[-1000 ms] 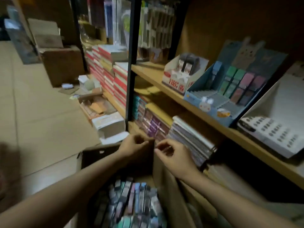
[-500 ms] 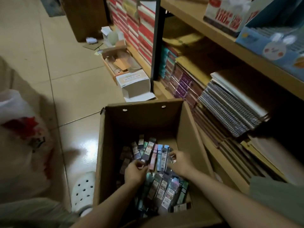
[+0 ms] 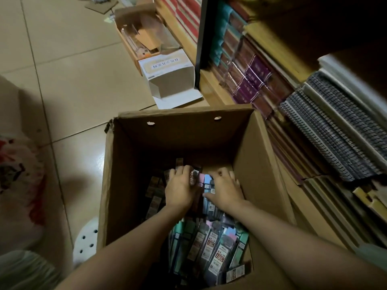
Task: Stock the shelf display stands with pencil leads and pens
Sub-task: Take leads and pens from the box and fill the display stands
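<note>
Two hands: both reach down into the cardboard box point(image 3: 261, 155), side by side near the middle of its floor.
Left hand point(image 3: 180, 189): palm down on the pencil lead packs point(image 3: 211, 248); fingers curled over a small bunch of packs at their far ends, gripping them.
Right hand point(image 3: 225, 190): palm down just beside the left; fingers spread a little and bent onto the packs below; whether it grips one or only presses, I cannot tell.
Between the hands: pink and blue pack ends show, touching both.
Pencil lead packs: slim, flat, in teal, pink, grey and dark colours with white labels; heaped along the box's floor from the near wall to about the middle, thickest at the near right corner.
Cardboard box: open, brown, two small holes in its far wall; stands on the tiled floor point(image 3: 62, 70) just beside the shelf unit point(image 3: 209, 80).
Shelf unit: at the right, its lowest level packed with spiral notebooks point(image 3: 335, 130) and wrapped purple books point(image 3: 253, 80).
White carton point(image 3: 167, 74): on the floor beyond the box's far wall, against the shelf's black post.
Near left: a white perforated shoe point(image 3: 87, 239) touches the box's left wall.
</note>
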Motion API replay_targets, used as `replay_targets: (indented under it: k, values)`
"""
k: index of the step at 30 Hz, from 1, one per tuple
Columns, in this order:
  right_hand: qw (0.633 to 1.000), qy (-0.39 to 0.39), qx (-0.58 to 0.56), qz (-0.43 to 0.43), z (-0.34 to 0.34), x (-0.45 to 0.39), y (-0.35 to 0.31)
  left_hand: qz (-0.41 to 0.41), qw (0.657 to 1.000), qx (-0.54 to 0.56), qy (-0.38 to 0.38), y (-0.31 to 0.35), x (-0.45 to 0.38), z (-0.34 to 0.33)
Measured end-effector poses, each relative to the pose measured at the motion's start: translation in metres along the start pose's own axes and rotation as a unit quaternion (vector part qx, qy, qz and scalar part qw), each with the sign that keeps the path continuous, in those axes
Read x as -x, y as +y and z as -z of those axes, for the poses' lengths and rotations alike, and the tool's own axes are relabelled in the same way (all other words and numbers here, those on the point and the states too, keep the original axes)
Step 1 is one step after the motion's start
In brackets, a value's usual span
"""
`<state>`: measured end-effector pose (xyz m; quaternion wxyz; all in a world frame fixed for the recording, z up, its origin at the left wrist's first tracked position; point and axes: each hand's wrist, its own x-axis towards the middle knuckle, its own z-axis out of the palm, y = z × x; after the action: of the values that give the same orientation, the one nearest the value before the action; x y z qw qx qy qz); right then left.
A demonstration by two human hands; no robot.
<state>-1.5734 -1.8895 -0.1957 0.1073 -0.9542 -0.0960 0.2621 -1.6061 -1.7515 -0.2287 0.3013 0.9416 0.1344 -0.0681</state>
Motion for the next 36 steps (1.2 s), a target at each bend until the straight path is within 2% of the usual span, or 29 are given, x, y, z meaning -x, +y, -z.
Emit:
replay_targets:
  k: [6,13,15,19,23,28,31,33,36]
  values:
    - [0.997,-0.005,0.081,-0.015,-0.009,-0.015,-0.006,0.026,1.0,0.003,0.013,0.003,0.006,0.001]
    - [0.997,0.02,0.072,-0.017,-0.016,-0.017,-0.011,0.064,0.997,-0.039,0.003,0.0,0.015,0.0]
    - [0.998,0.029,0.04,-0.033,-0.011,-0.019,-0.009,0.08,0.995,-0.052,0.0,0.001,0.014,0.001]
    - [0.989,0.09,-0.099,-0.071,0.0,-0.024,-0.005,0.095,0.995,-0.034,0.002,0.004,0.011,0.002]
    - [0.967,0.106,-0.226,-0.052,0.013,-0.023,-0.01,0.106,0.994,-0.004,0.008,0.009,0.011,0.01]
    - [0.947,0.179,-0.268,-0.004,0.041,-0.002,-0.015,0.155,0.975,0.158,-0.014,0.013,0.011,0.031]
    - [0.931,0.225,-0.286,0.015,0.066,0.019,-0.018,0.161,0.933,0.314,-0.074,0.027,0.009,0.054]
    - [0.923,0.252,-0.289,0.024,0.086,0.037,-0.019,0.119,0.913,0.371,-0.125,0.041,0.007,0.079]
    - [0.913,0.284,-0.289,0.039,0.127,0.069,-0.018,0.043,0.906,0.379,-0.183,0.072,0.001,0.125]
